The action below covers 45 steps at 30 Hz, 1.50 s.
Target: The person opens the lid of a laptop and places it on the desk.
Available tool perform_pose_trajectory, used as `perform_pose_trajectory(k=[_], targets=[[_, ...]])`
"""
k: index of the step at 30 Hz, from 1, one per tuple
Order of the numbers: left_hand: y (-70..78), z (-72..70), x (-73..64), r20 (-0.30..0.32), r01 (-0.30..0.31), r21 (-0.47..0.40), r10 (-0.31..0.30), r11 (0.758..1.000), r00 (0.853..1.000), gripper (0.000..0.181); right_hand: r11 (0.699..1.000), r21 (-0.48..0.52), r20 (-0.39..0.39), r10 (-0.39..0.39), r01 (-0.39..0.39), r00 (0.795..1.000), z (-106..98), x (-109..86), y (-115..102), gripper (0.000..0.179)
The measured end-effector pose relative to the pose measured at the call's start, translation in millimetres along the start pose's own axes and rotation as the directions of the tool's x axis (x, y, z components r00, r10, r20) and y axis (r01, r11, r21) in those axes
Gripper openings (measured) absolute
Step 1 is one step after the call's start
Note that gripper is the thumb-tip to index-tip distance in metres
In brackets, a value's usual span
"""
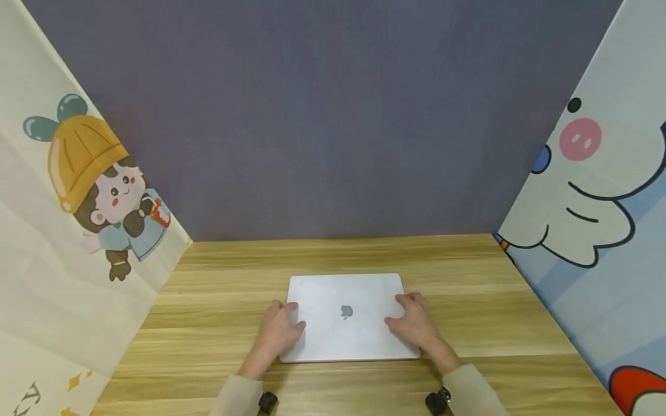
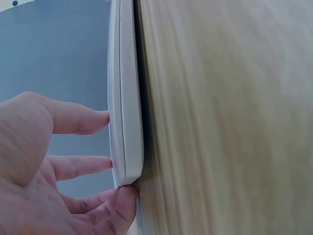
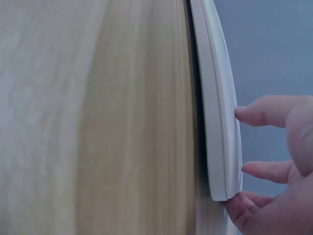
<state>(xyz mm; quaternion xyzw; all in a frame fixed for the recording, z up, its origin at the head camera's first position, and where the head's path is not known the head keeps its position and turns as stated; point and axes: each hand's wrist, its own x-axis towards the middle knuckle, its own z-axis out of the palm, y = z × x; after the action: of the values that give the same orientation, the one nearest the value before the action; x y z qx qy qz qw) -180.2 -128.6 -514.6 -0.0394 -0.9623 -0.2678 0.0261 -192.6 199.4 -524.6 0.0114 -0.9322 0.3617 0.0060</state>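
A closed silver laptop (image 1: 333, 341) with a dark apple logo on its lid lies flat on the wooden table. At its left side my left hand (image 1: 276, 330) grips it, thumb and index fingertip on the lid. The left wrist view shows the other fingers of that hand curled against the laptop's (image 2: 128, 122) side edge. On the opposite side my right hand (image 1: 413, 322) holds it the same way. In the right wrist view, thumb and index fingertip touch the lid, and the remaining fingers bend at the side of the laptop (image 3: 218, 127). Their undersides are partly hidden.
The wooden table (image 1: 218, 277) extends around the laptop to a dark grey panel (image 1: 333, 127) at the back. Pale walls with cartoon prints stand at left (image 1: 41, 231) and right (image 1: 614, 289). A small black device sits at each wrist, by the light sleeves.
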Motion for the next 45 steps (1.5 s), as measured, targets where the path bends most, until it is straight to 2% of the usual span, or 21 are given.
perform_pose_trajectory(k=[7, 18, 21, 25, 31, 36, 40, 45], targets=[[6.3, 4.4, 0.7, 0.009, -0.007, 0.0, 0.007, 1.0, 1.0, 0.049, 1.0, -0.019, 0.006, 0.003, -0.003, 1.0, -5, -2.7, 7, 0.065], [5.3, 6.3, -2.7, 0.046, -0.027, 0.007, 0.027, 1.0, 0.999, 0.056, 0.999, -0.052, 0.026, -0.011, 0.012, 1.0, -8, -4.9, 10, 0.064], [5.4, 4.2, -4.4, 0.056, -0.023, 0.004, 0.022, 1.0, 0.998, 0.058, 0.996, -0.082, 0.027, -0.032, 0.034, 0.999, -9, -5.4, 11, 0.063], [5.1, 0.4, -7.1, 0.068, -0.041, 0.012, 0.04, 0.999, 0.997, 0.06, 0.985, -0.141, 0.028, -0.096, 0.099, 0.995, -12, -7.1, 10, 0.058], [1.4, -5.4, -13.8, 0.116, -0.128, 0.1, 0.116, 0.987, 0.986, 0.061, 0.935, -0.264, 0.084, -0.223, 0.238, 0.971, -15, -14.0, 7, 0.052], [-3.1, -10.7, -18.4, 0.179, -0.208, 0.139, 0.182, 0.968, 0.967, 0.065, 0.904, -0.302, 0.125, -0.278, 0.304, 0.952, -18, -22.7, 6, 0.057], [-5.9, -12.9, -22.2, 0.233, -0.231, 0.146, 0.194, 0.962, 0.953, 0.07, 0.884, -0.308, 0.167, -0.315, 0.353, 0.934, -21, -30.4, 8, 0.065], [-9.7, -14.0, -26.3, 0.278, -0.238, 0.165, 0.186, 0.957, 0.942, 0.08, 0.835, -0.327, 0.217, -0.389, 0.442, 0.895, -24, -38.7, 12, 0.077]])
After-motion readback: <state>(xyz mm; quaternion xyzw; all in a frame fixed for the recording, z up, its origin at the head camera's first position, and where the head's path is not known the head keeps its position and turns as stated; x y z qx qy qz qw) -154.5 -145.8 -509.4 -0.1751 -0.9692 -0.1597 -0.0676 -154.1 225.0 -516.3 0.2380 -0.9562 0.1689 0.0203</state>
